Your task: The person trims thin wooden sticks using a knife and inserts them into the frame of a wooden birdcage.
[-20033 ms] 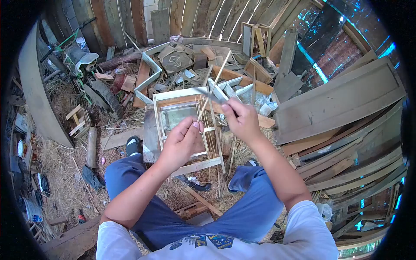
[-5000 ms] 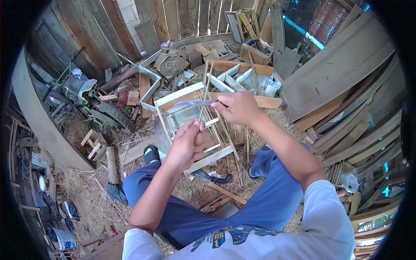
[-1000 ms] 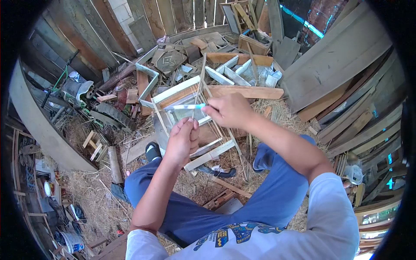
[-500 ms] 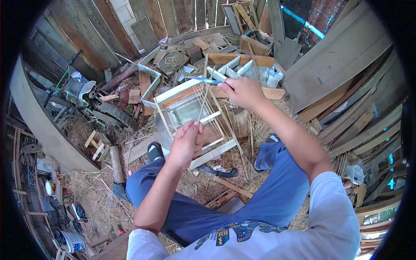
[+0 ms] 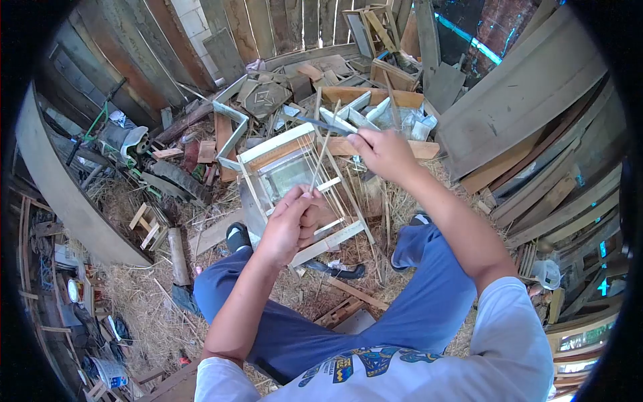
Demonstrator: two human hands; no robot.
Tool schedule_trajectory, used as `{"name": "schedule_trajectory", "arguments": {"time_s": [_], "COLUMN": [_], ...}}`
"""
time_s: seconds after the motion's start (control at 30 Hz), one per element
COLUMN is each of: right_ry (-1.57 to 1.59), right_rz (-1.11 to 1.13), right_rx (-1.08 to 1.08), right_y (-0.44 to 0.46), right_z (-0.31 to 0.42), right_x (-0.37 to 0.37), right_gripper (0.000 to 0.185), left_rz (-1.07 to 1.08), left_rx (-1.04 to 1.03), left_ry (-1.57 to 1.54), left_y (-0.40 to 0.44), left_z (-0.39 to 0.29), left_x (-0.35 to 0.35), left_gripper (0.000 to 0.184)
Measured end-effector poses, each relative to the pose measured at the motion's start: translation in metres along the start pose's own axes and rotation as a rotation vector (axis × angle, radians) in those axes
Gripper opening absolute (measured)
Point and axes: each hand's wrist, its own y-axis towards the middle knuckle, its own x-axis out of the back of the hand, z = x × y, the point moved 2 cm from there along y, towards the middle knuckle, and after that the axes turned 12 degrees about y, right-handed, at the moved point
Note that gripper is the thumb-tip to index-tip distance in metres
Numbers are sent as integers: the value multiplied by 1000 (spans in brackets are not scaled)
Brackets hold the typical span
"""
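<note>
My left hand [image 5: 293, 224] is closed around the lower end of a thin wooden stick [image 5: 324, 153], which points up and away from me. In my right hand [image 5: 386, 155] is a knife [image 5: 326, 126], its blade pointing left and crossing the stick near its upper part. Whether blade and stick touch, I cannot tell. Below both hands is a wooden frame [image 5: 276, 145] with pale rails and several thin slats along its right side. A clear, glass-like pane [image 5: 288, 175] shows inside it. My left hand covers part of the frame's lower left side.
Scrap boards [image 5: 268, 94] and white-painted frame pieces [image 5: 231, 127] lie beyond the frame. A wheeled machine [image 5: 171, 181] stands at left. Large panels [image 5: 529, 87] lean at right. Straw [image 5: 147, 301] covers the ground, with a white bucket [image 5: 110, 372] at lower left.
The knife and my right hand have shifted slightly right and down. The stick has tilted a little to the right, and my left hand has moved slightly right.
</note>
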Motion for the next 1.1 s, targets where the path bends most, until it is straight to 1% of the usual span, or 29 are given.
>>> {"name": "schedule_trajectory", "arguments": {"time_s": [0.07, 0.17, 0.23, 0.27, 0.37, 0.4, 0.47, 0.6, 0.63, 0.7, 0.77, 0.87, 0.9, 0.93, 1.0, 1.03, 1.07, 1.1], "right_ry": [23, 63, 53, 53, 2, 4, -32, -27, -39, -38, -58, -61, -91, -89, -86, -88, -92, -95], "right_rz": [5, 44, 65, 65, 185, 183, 180, 136, 197, 179, 142, 135, 142, 136, 47, 66, 66, 103], "right_rx": [-13, -9, 111, 114, 154, 149, 235, 223, 223, 268, 318, 261, 315, 318, 292, 127, 129, 181], "right_y": [0, -2, -8, -12, -23, -22, -19, -19, -22, -16, -13, -17, -21, -17, -4, 4, 1, -5], "right_z": [2, -1, 8, 13, 37, 38, 39, 42, 47, 42, 37, 45, 46, 42, 27, 18, 16, 22], "right_x": [-6, -18, -23, -27, -34, -34, -34, -40, -38, -33, -36, -43, -44, -42, -34, -31, -33, -33], "right_gripper": [45, 44, 44, 44, 43, 43, 42, 43, 42, 42, 43, 45, 45, 45, 45, 47, 47, 46], "left_rz": [-64, -60, -80, -95, -122, -120, -129, -153, -140, -131, -206, -176, -176, -178, -162, -137, -135, -137], "left_rx": [-21, -20, -22, -25, -36, -32, -38, -15, -30, -45, -41, -52, -43, -46, -64, -64, -66, -60], "left_ry": [1, 36, 66, 99, 167, 169, 173, 115, 114, 119, 129, 97, 88, 95, 104, 83, 81, 103], "left_y": [1, 5, 6, 7, 7, 8, 6, 7, 6, 6, 6, 11, 8, 9, 5, 7, 4, 2], "left_z": [-1, 5, 7, 8, 11, 10, 8, 6, 8, 4, 0, 3, 4, 2, 3, 5, 5, 4], "left_x": [-1, 2, 4, 5, 9, 9, 10, 8, 8, 7, 1, 12, 10, 9, 6, 10, 9, 7], "left_gripper": [18, 18, 18, 18, 18, 18, 18, 19, 19, 19, 18, 19, 19, 19, 17, 17, 17, 17]}}
